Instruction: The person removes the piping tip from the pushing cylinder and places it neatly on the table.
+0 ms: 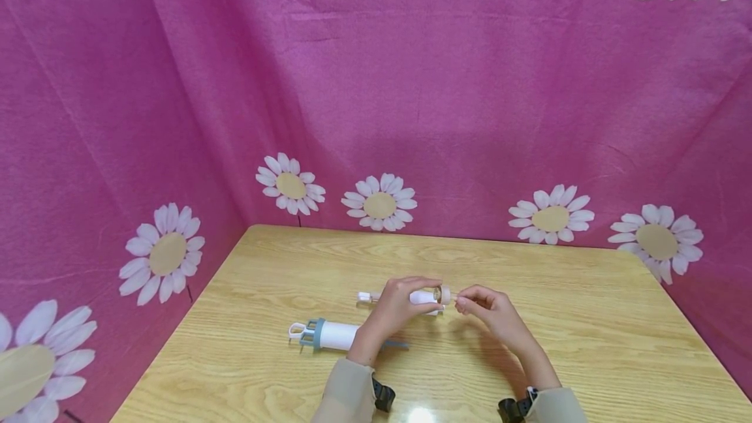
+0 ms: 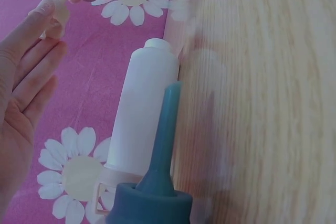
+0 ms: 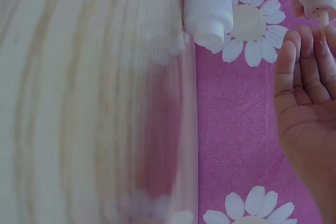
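A pink cloth backdrop [image 1: 470,116] printed with white daisies and white lettering wraps around three sides of a light wooden bench [image 1: 587,344]. A person's two forearms in beige sleeves reach in from the bottom edge, each with a dark wrist strap. On the bench, near the left forearm, lies a large white syringe-shaped tube [image 1: 337,335] with a blue-grey collar and a white loop handle at its left end. Just above the middle of the bench, the left hand [image 1: 399,305] curls its grip around a smaller white tube [image 1: 424,297], held level, with a thin white tip poking out to the left. At the tube's right end sits a small beige cap [image 1: 444,294]. The right hand [image 1: 490,312] pinches a thin stem on that cap between its fingertips.
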The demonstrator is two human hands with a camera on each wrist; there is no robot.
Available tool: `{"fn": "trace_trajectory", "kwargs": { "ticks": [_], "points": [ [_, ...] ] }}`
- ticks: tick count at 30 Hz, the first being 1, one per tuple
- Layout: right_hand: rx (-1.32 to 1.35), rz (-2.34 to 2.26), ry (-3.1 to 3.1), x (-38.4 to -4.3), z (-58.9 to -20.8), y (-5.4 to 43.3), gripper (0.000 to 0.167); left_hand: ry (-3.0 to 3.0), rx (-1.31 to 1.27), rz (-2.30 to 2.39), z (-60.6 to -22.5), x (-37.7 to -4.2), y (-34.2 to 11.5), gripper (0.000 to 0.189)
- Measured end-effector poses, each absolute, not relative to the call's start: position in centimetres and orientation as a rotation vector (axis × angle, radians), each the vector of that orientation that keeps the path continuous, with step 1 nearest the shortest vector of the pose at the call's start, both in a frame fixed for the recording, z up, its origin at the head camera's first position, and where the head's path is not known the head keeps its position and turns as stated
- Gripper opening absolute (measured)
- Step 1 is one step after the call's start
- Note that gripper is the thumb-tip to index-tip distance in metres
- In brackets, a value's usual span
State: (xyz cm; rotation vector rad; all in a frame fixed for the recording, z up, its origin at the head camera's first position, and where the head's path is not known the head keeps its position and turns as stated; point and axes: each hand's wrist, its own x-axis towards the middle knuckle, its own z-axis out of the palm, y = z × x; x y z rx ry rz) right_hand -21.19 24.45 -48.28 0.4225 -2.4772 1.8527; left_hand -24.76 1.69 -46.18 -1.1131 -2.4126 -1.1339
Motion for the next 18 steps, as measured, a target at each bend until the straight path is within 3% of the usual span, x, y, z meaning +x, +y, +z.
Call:
{"fn": "trace_trajectory", "kwargs": {
  "ticks": [6, 18],
  "points": [
    [0.457, 1.830, -2.501, -21.10, -48.05, 24.33, 0.024, -2.412, -1.121, -1.146, -46.51, -24.69, 1.62, 0.041],
    [0.436, 1.788, -2.530, -21.01, -47.74, 24.02, 0.024, -2.341, -1.155, -1.142, -46.55, -24.78, 1.34, 0.041]
  ]
}}
